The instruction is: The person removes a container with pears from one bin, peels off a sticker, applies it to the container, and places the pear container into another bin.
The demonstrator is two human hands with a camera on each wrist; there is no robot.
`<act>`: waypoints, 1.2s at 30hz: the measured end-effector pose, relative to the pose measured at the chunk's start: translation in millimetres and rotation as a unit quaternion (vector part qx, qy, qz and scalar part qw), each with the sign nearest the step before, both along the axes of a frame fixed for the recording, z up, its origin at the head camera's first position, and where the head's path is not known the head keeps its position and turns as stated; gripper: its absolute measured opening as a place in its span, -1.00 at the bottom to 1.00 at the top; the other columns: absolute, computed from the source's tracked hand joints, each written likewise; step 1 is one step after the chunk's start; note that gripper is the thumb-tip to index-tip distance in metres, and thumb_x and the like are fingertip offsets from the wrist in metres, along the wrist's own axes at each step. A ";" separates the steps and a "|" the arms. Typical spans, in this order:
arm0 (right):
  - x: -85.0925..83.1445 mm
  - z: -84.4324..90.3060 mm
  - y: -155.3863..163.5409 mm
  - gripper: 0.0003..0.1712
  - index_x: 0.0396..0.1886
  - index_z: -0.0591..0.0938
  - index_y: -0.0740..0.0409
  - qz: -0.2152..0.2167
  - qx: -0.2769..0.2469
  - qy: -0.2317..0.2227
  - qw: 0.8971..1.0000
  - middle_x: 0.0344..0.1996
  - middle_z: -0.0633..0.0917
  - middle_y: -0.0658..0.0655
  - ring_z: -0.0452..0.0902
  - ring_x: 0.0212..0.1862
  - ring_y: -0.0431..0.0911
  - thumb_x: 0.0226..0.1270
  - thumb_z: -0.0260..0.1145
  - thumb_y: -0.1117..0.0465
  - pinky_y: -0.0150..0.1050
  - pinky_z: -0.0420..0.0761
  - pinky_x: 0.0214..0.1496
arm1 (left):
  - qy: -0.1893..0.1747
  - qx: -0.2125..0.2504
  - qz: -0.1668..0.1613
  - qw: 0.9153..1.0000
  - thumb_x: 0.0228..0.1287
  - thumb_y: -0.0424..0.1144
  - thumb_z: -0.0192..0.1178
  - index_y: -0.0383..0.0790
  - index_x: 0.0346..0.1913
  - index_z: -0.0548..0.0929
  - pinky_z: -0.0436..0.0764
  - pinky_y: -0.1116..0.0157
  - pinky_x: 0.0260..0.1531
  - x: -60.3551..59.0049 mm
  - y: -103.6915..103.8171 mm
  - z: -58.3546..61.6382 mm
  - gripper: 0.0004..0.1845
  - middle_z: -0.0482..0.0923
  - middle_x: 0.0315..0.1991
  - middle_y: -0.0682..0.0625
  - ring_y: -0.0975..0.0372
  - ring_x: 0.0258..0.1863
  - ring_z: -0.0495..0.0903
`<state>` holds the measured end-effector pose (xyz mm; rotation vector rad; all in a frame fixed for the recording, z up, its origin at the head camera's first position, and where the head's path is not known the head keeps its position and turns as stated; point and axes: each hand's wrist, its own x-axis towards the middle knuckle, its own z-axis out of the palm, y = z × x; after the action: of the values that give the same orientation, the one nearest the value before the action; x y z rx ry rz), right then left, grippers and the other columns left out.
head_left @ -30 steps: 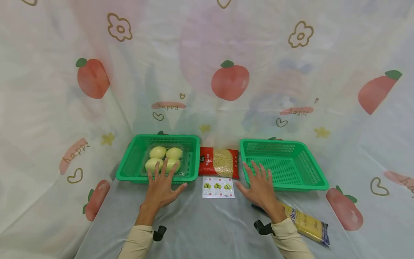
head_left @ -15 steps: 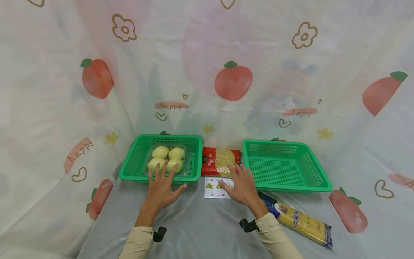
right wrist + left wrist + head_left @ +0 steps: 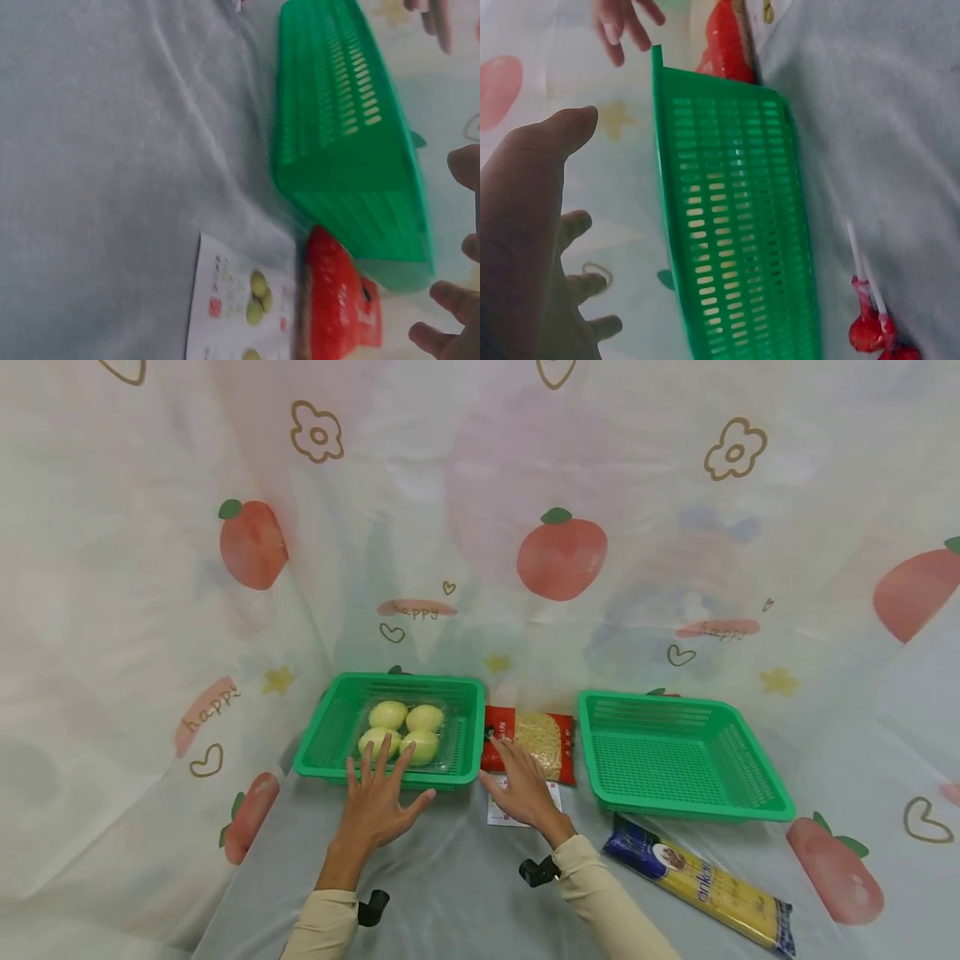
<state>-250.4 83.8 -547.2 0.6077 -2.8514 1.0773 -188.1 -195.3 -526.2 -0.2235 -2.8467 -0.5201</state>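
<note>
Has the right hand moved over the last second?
Yes. The right hand has swept left, away from the empty green basket, and now lies over the picture card, fingers reaching the red pasta bag.

An empty green basket (image 3: 682, 756) stands on the right side. In front of it a yellow spaghetti pack (image 3: 701, 885) lies on the grey cloth (image 3: 450, 893).

Bright, even light; soft wrist views
</note>
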 end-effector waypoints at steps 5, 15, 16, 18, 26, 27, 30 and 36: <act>-2.7 -6.2 -6.1 -0.09 0.72 0.23 -0.02 0.001 -0.004 -0.007 1.000 0.66 0.22 0.26 0.05 0.65 0.34 0.55 0.25 -0.27 0.46 0.03 0.58 | 0.002 0.009 -0.001 1.000 0.38 0.38 0.24 0.05 0.70 0.22 -0.18 -0.52 0.47 -0.4 -0.3 -3.5 -0.04 -0.07 0.72 -0.26 -0.34 0.67 -0.14; -7.7 -17.8 -13.2 -0.07 0.71 0.24 -0.10 -0.010 0.016 -0.015 1.000 0.70 0.15 0.16 0.00 0.68 0.27 0.52 0.22 -0.37 0.45 0.04 0.59 | 0.007 0.018 0.000 1.000 0.40 0.29 0.31 -0.04 0.68 0.26 -0.08 -0.56 0.43 -1.8 -5.3 -5.9 -0.07 -0.04 0.71 -0.31 -0.36 0.65 -0.08; -8.0 -18.6 -13.9 -0.07 0.71 0.24 -0.10 -0.011 0.018 -0.015 1.000 0.70 0.15 0.16 0.00 0.67 0.28 0.51 0.22 -0.37 0.45 0.04 0.58 | 0.010 0.019 -0.001 1.000 0.39 0.27 0.32 -0.05 0.67 0.27 -0.06 -0.57 0.42 -3.1 -6.6 -5.6 -0.07 -0.03 0.70 -0.32 -0.37 0.64 -0.06; -8.6 -19.4 -15.2 -0.05 0.72 0.23 -0.09 -0.012 0.024 -0.014 1.000 0.70 0.16 0.16 -0.01 0.67 0.30 0.51 0.22 -0.37 0.46 0.04 0.58 | 0.008 0.024 -0.002 1.000 0.41 0.26 0.32 -0.07 0.67 0.27 -0.05 -0.57 0.40 -6.7 -9.3 -4.0 -0.08 -0.01 0.69 -0.34 -0.38 0.63 -0.05; -12.2 -15.3 -22.8 -0.03 0.73 0.18 -0.13 -0.019 0.050 -0.013 0.998 0.71 0.14 0.12 -0.09 0.69 0.31 0.51 0.18 -0.40 0.45 0.03 0.59 | -0.025 0.054 0.003 0.998 0.48 0.21 0.26 -0.05 0.70 0.18 0.05 -0.56 0.38 -35.4 -27.3 10.9 -0.11 -0.02 0.68 -0.36 -0.39 0.60 0.01; -12.6 -14.2 -23.8 -0.03 0.74 0.17 -0.14 -0.018 0.053 -0.014 0.998 0.71 0.14 0.11 -0.10 0.70 0.31 0.51 0.18 -0.41 0.45 0.03 0.59 | -0.030 0.058 0.005 0.998 0.49 0.20 0.26 -0.06 0.71 0.17 0.06 -0.55 0.38 -39.5 -30.1 12.9 -0.10 -0.02 0.68 -0.37 -0.39 0.60 0.01; -13.8 -11.9 -26.7 -0.03 0.73 0.18 -0.15 -0.015 0.058 -0.017 0.998 0.71 0.15 0.11 -0.11 0.70 0.31 0.50 0.17 -0.43 0.45 0.03 0.59 | -0.048 0.070 0.010 0.996 0.50 0.19 0.24 -0.07 0.71 0.15 0.12 -0.53 0.36 -51.1 -37.5 18.6 -0.10 -0.02 0.67 -0.40 -0.40 0.59 0.02; -14.3 -7.1 -30.9 -0.03 0.73 0.19 -0.14 -0.006 0.064 -0.020 0.998 0.71 0.15 0.11 -0.11 0.70 0.31 0.50 0.16 -0.43 0.45 0.06 0.58 | -0.095 0.100 0.018 0.990 0.53 0.23 0.16 -0.12 0.72 0.08 0.15 -0.55 0.35 -75.1 -52.5 21.8 -0.08 -0.11 0.69 -0.42 -0.44 0.58 -0.01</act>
<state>-264.7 52.9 -554.3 0.5802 -2.9725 0.9216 -263.2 -247.7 -504.4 -0.0909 -2.9468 -0.8554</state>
